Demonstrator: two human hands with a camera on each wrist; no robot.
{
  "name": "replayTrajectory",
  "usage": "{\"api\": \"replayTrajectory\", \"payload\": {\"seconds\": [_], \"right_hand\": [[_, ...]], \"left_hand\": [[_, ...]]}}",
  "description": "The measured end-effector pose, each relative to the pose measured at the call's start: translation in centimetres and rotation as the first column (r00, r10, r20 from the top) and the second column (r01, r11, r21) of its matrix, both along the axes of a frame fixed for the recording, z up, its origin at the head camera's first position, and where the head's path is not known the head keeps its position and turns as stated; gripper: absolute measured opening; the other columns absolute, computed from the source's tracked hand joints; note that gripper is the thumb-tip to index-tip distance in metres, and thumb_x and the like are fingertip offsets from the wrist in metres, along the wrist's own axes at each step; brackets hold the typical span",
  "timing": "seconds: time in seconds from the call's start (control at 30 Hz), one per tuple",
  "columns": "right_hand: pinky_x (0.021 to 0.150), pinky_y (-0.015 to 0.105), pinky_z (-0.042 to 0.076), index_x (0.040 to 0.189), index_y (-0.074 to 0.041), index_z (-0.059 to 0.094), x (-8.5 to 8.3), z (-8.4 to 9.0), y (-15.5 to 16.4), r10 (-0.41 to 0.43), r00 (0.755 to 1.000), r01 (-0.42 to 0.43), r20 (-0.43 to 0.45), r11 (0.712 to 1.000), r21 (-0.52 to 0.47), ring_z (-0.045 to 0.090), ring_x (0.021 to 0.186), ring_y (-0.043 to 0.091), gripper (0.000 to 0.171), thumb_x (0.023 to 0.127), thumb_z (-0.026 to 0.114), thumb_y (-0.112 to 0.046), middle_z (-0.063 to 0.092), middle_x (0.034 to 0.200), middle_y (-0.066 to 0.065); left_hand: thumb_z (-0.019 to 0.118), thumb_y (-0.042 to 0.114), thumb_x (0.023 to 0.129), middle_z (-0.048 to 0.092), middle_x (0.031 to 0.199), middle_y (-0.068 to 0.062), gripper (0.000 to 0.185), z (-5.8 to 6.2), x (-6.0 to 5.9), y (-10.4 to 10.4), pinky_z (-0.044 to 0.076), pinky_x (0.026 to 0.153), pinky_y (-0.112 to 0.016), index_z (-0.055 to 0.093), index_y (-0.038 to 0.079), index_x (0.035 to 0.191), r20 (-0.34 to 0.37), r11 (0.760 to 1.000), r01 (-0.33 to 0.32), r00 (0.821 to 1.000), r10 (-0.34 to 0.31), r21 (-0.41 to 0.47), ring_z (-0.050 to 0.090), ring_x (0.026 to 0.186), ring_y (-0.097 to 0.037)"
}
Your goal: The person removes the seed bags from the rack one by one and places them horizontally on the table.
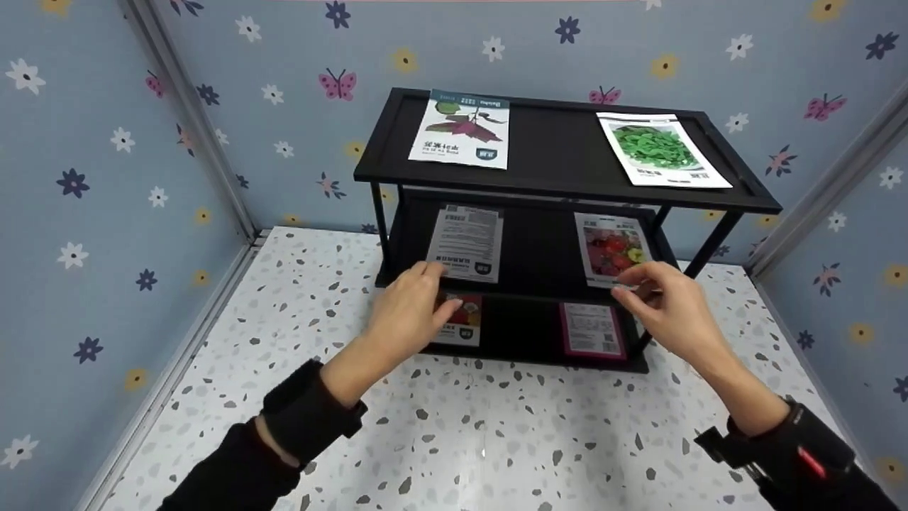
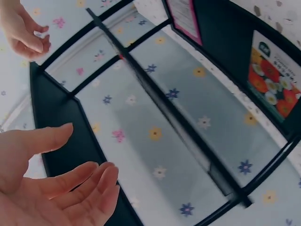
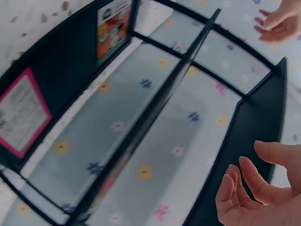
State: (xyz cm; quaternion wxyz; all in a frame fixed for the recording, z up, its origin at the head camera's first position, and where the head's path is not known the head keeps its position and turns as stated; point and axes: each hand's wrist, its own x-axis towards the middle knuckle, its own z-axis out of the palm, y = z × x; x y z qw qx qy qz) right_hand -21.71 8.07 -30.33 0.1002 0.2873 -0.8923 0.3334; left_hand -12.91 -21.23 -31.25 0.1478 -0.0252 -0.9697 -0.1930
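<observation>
Right at the front of the black three-tier metal shelf rack, both hands hover with relaxed, slightly spread fingers and hold nothing. The left hand sits before the middle tier's left end, its fingertips just at the lower edge of a grey-printed seed packet lying back side up; below it, partly hidden by the hand, lies a seed packet with red and white flowers on the bottom tier. The right hand is near the middle tier's right end, fingers loosely curved, just beside the lower corner of a seed packet picturing red and yellow fruit. Whether either hand actually touches its packet cannot be told. A pink-bordered packet showing its text side lies on the bottom tier, right. On the top tier rest a purple-leaf packet and a green-leaf packet, well apart. The rack stands on a speckled white terrazzo tabletop, enclosed by blue flower-patterned walls.
</observation>
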Motion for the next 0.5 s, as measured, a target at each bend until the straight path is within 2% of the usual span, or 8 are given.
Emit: {"api": "replayTrajectory", "payload": {"seconds": [0.13,0.23,0.37,0.5], "right_hand": [[0.065,0.013,0.046,0.099,-0.002,0.059,0.9,3.2,-2.1,0.082,0.996,-0.082,0.035,0.997,0.009,0.057,0.081,0.017,0.021,0.085,0.061,-0.018,0.059,0.093,0.007],[0.066,0.015,0.046,0.102,-0.003,0.057,1.2,5.6,-3.8,0.127,0.990,-0.129,0.059,0.991,0.021,0.057,0.081,0.015,0.025,0.085,0.060,-0.021,0.060,0.093,0.006],[0.075,0.028,0.048,0.109,-0.003,0.054,0.7,8.5,-6.2,0.147,0.983,-0.150,0.114,0.989,0.017,0.057,0.090,0.018,0.033,0.086,0.059,-0.025,0.058,0.103,0.008],[0.086,0.037,0.043,0.117,-0.002,0.049,-0.6,10.7,-8.8,0.118,0.973,-0.121,0.198,0.993,0.003,0.052,0.102,0.022,0.043,0.085,0.059,-0.028,0.053,0.115,0.011]], "left_hand": [[0.064,0.026,0.082,0.054,0.111,-0.016,0.047,3.0,0.3,0.1,0.048,0.080,-0.034,0.051,-0.003,0.117,0.078,0.998,0.048,0.996,-0.051,0.038,0.054,0.098,-0.027],[0.063,0.028,0.083,0.051,0.114,-0.016,0.051,5.4,0.0,0.0,0.045,0.083,-0.032,0.048,-0.003,0.121,0.133,0.997,0.063,0.989,-0.069,0.045,0.052,0.100,-0.025],[0.060,0.029,0.085,0.047,0.118,-0.015,0.053,8.5,-1.2,0.0,0.042,0.087,-0.030,0.044,-0.002,0.125,0.197,0.997,0.055,0.978,-0.063,0.048,0.048,0.103,-0.023],[0.058,0.029,0.086,0.044,0.122,-0.015,0.053,11.0,-3.0,-0.3,0.037,0.094,-0.030,0.043,-0.003,0.126,0.202,0.998,0.021,0.979,-0.034,0.067,0.042,0.111,-0.023]]}}
